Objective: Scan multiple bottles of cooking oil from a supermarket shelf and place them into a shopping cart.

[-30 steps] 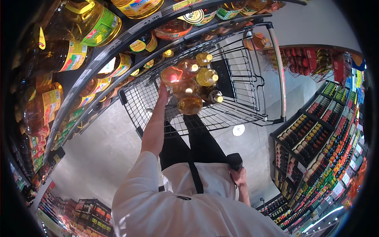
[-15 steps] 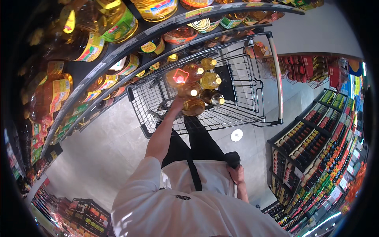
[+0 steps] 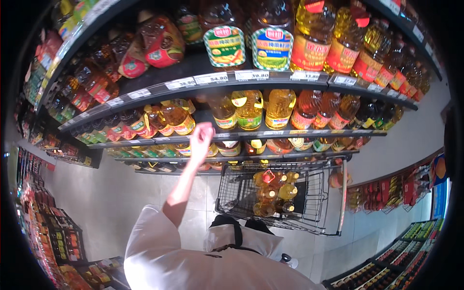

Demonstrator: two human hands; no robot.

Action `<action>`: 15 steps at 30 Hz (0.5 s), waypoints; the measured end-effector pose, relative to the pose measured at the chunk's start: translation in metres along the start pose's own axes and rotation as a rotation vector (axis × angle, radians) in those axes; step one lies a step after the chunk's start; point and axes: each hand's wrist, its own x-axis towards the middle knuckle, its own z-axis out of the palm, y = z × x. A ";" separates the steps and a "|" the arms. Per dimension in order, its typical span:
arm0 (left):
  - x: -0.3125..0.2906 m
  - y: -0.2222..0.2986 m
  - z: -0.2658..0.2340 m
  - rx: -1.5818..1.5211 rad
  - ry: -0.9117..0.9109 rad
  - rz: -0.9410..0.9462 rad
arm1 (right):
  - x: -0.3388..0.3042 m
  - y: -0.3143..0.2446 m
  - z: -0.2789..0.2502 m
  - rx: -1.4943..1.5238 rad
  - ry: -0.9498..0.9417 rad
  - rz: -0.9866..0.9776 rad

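My left hand point(image 3: 203, 133) is raised to the middle shelf point(image 3: 270, 136), in front of a gap in its row of cooking oil bottles. Its fingers are smeared, and I see nothing held in them. Left of the hand stands an amber oil bottle point(image 3: 178, 117); to its right are a golden bottle point(image 3: 223, 112) and one with a green label point(image 3: 249, 111). Several oil bottles point(image 3: 288, 191) stand together in the shopping cart point(image 3: 344, 193) below, one with a red tag by its neck. My right hand is out of sight below my white shirt.
Above the hand juts the upper shelf edge point(image 3: 210, 78) with price tags, carrying large oil bottles point(image 3: 224, 43) and several others. The cart stands close against the shelving, right of my legs. Pale tiled floor point(image 3: 125, 203) lies to the left. More stocked racks point(image 3: 386, 273) stand at the lower right.
The view has tilted up toward the shelves. My left hand has left the bottles in the cart and risen to the middle shelf. My right hand has dropped out of view.
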 end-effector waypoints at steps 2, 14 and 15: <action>0.037 0.081 -0.006 -0.067 0.001 0.165 | 0.008 -0.002 -0.001 -0.012 -0.020 -0.033; 0.245 0.196 0.025 0.137 -0.172 0.230 | -0.048 0.042 0.027 0.006 0.041 -0.094; 0.245 0.193 0.030 0.234 -0.155 0.256 | -0.055 0.049 0.031 0.013 0.054 -0.095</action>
